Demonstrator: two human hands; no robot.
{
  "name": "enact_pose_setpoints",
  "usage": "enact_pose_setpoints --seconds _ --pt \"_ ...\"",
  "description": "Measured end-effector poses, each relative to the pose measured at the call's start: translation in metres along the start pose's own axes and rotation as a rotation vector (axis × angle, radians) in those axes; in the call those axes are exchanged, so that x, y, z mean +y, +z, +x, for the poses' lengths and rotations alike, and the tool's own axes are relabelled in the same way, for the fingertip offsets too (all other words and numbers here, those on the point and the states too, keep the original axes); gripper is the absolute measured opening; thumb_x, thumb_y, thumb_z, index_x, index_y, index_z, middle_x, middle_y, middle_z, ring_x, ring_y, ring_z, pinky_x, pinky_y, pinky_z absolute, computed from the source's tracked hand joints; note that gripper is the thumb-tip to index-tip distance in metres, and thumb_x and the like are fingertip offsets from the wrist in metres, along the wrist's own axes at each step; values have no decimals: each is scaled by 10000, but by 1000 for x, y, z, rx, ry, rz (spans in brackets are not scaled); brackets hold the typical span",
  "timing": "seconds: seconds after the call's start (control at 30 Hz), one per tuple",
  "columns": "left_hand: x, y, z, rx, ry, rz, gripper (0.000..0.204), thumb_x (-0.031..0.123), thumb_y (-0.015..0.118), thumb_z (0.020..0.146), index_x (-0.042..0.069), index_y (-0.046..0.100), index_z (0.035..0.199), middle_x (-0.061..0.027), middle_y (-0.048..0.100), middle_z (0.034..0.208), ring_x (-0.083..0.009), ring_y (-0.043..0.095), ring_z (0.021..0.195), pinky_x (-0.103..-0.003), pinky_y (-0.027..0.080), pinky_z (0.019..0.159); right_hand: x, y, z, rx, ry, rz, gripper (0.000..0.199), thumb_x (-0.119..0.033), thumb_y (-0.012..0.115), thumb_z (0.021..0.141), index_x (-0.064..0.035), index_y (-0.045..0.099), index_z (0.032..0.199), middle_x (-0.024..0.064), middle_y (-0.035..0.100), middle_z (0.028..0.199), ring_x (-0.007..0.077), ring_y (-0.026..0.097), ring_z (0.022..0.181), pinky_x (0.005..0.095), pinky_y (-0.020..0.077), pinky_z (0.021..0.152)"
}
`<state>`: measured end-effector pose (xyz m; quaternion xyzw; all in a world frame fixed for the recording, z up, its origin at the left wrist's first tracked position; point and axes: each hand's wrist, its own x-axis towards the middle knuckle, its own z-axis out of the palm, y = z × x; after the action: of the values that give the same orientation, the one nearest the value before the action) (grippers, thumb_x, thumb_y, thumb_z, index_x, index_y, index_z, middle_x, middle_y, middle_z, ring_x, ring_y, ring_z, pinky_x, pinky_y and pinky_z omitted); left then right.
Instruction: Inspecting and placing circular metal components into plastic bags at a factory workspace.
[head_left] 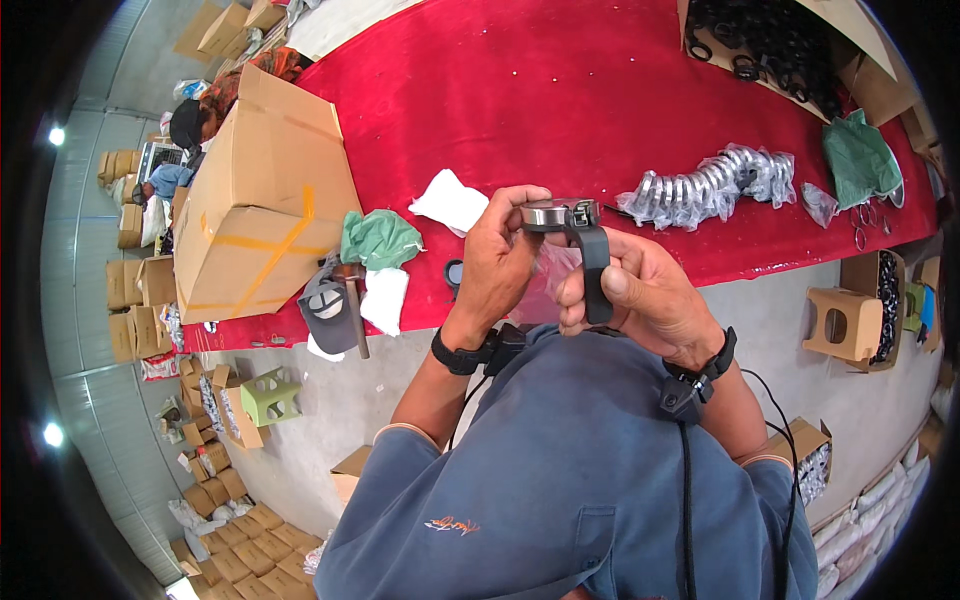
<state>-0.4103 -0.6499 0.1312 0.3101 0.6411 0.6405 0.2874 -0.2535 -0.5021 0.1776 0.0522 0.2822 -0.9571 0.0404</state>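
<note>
Over the front edge of the red-covered table, my left hand (497, 265) is closed around a shiny metal ring clamp (545, 214) with a small fastening at its right end. From that end hangs a flat black rubber band (597, 270), pinched between the thumb and fingers of my right hand (650, 290). Whether the band is joined to the clamp, I cannot tell. Between my hands shows some thin clear plastic (555, 272). To the right, a curved row of similar metal rings (690, 190) lies in clear plastic wrap on the red cloth (480, 110).
At the left stands a large cardboard box (265, 190); near it are a green bag (380, 238), a hammer (355, 315) and a grey cap (330, 315). An open carton of black rings (765, 50) sits far right, with scissors (862, 228) nearby. Another person (190, 122) is beyond the box.
</note>
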Motion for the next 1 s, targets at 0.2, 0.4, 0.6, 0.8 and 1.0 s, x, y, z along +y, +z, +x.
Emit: enact_pose_setpoints --seconds 0.2,0.4,0.6,0.8,1.0 --pt "5 2 4 11 14 16 275 102 598 1047 21 576 1309 -47 684 1136 -106 647 1021 -246 522 867 2 -4 1 -34 -9 -66 613 -252 729 982 18 443 1452 136 724 1113 204 733 1001 363 609 904" --pt "16 10 10 43 44 -29 295 -80 469 1010 -1 554 1280 -79 703 1071 -116 674 969 -252 548 803 4 0 0 4 -13 -167 616 -195 729 975 40 427 1457 161 727 1103 219 737 999 353 609 908" --pt "16 11 12 25 50 -22 308 -92 447 1005 -1 552 1279 -90 701 1085 -116 678 972 -256 560 788 4 3 -1 18 -45 -210 587 -187 715 983 48 440 1446 163 731 1100 211 739 979 349 610 906" --pt "15 13 8 10 11 -17 283 -73 476 1008 -5 556 1270 -73 699 1041 -104 663 955 -244 544 783 2 7 -3 57 -49 -164 597 -253 734 975 34 470 1426 149 729 1105 201 739 972 357 613 891" --pt "11 13 4 11 10 29 250 -51 503 1012 -7 570 1248 -67 698 1029 -108 661 949 -246 515 823 5 6 -2 45 -83 -39 607 -326 736 972 27 491 1401 114 727 1107 186 736 983 350 621 880"
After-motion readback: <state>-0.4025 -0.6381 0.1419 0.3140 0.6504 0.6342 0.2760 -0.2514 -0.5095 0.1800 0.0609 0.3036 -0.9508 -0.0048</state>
